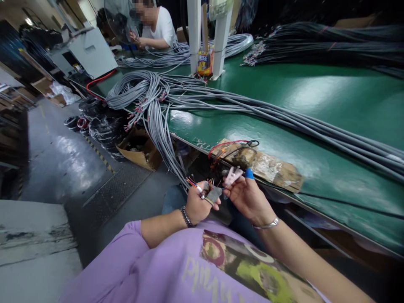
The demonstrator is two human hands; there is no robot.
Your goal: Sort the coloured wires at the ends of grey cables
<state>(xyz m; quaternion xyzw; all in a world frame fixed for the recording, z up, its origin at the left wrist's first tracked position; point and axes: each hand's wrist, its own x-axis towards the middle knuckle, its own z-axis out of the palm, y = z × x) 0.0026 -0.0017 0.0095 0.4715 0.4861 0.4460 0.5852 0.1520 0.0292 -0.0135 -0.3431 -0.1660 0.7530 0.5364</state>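
Beside bench (271, 84) edge, your left fingers (216, 206) grip wires (191, 182), likely fragile; right fingers (236, 191) pinch pale piece (233, 175). Hold sheath (160, 131), probably stiffer.

Glare whitens the green tabletop (356, 115) and grey floor (59, 147), while the upper right lies dark.

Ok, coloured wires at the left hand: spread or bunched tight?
Spread: the coloured wires fan out as separate strands above the left hand. Cannot tell whether their tips are stripped; too small.
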